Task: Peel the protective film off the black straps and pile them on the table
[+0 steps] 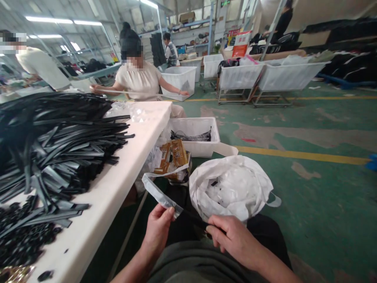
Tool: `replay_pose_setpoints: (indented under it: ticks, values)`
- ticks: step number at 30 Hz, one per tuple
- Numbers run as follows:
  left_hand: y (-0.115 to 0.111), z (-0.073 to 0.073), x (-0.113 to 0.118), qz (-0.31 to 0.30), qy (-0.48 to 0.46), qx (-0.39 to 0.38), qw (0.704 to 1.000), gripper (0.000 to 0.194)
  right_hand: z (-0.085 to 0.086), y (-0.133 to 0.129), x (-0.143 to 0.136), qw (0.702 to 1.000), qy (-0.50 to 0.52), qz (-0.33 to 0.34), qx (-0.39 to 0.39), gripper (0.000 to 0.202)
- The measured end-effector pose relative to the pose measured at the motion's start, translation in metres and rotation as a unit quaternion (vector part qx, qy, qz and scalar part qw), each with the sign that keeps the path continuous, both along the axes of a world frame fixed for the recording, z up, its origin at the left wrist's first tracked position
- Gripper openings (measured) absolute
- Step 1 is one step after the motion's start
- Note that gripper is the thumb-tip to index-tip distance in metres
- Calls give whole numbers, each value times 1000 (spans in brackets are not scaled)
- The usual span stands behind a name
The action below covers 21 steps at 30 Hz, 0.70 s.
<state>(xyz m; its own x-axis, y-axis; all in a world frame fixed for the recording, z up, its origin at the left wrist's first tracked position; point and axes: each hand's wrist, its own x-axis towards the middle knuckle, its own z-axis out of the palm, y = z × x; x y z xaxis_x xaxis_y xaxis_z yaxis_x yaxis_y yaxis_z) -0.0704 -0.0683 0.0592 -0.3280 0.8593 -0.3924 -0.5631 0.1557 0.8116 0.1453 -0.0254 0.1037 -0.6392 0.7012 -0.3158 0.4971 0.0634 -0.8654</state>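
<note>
Both hands over my lap; left hand [159, 230] pinches the pale end of a strap [176, 208], right hand [232, 237] closes on its black end; thin, limp, light, probably slick; grip near the ends; black strips [67, 141] heaped on the surface [118, 188].

Bright overhead tube lights [50, 19] glare; soft shadows, wide-angle edges bend, background slightly blurred.
</note>
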Motion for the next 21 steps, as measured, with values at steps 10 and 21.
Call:
replay_pose_setpoints:
  ticks: [10, 21]
  values:
    - [-2, -25, 23, 0, -170, -78, 982, 35, -14, 12, -20, 998, -54, 29, 17, 23]
    - [-1, -27, 45, -94, -200, -77, 972, 33, -23, 2, -3, 998, -50, -23, 24, 24]
